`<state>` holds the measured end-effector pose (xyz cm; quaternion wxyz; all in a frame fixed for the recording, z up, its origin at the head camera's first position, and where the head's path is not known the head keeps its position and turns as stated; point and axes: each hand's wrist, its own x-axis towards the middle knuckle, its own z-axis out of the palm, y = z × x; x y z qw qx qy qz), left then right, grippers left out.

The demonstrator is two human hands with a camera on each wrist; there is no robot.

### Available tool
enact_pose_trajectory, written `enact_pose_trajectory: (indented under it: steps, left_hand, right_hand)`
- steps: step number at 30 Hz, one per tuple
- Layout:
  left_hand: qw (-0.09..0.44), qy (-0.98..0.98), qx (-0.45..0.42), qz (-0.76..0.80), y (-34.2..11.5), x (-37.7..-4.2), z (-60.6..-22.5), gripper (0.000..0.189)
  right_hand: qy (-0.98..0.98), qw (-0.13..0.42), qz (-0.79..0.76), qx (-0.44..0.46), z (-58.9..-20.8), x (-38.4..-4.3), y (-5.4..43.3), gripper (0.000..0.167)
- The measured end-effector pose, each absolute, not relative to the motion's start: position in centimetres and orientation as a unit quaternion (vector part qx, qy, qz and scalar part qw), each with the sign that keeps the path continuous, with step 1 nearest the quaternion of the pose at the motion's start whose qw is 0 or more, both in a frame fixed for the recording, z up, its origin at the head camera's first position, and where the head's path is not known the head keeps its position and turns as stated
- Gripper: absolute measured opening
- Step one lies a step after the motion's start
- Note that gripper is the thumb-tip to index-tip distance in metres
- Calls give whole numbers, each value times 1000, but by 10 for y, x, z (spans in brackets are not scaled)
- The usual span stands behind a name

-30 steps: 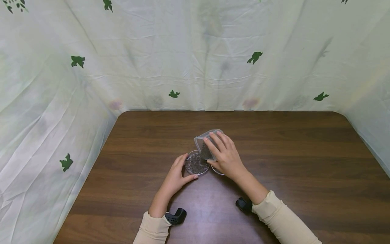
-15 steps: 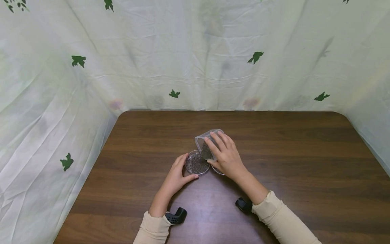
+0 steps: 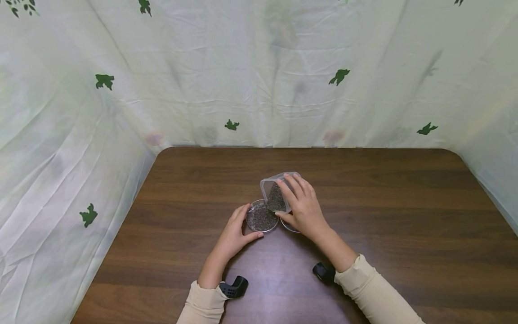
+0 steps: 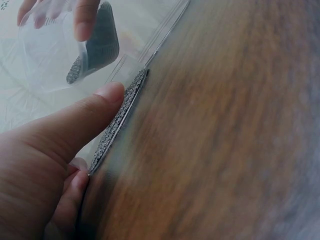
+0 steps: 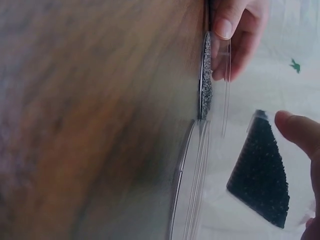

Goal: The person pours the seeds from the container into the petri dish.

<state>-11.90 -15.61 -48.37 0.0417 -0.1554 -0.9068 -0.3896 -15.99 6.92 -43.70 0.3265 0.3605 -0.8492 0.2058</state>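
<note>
In the head view my left hand (image 3: 234,234) holds a round clear petri dish (image 3: 262,218), thumb at its near side and fingers at its far left side. Dark grey granules cover the dish's bottom; the left wrist view shows them heaped behind the thumb (image 4: 111,93). My right hand (image 3: 302,208) grips a clear plastic tub (image 3: 265,186) from above and tilts it, its mouth to the left, over the dish's right edge. More of the dark granules (image 5: 262,172) lie banked inside the tub, low against its wall.
A second clear round dish or lid (image 3: 289,227) lies right beside the filled one, partly under my right hand. Brown wooden table (image 3: 388,216) spreads around. A pale curtain (image 3: 194,81) with green bird shapes hangs behind and at both sides.
The tub in my right hand has shifted slightly right and tipped back a little, and its granules show more plainly. My left hand and the dish stay in place.
</note>
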Motion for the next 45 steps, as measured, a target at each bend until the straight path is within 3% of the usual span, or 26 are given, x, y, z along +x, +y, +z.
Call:
enact_pose_trajectory:
  steps: [45]
  left_hand:
    - [42, -907, -151, -391, -155, -119, -483, 85]
  right_hand:
    - [-825, 234, 483, 179, -441, -153, 86, 102]
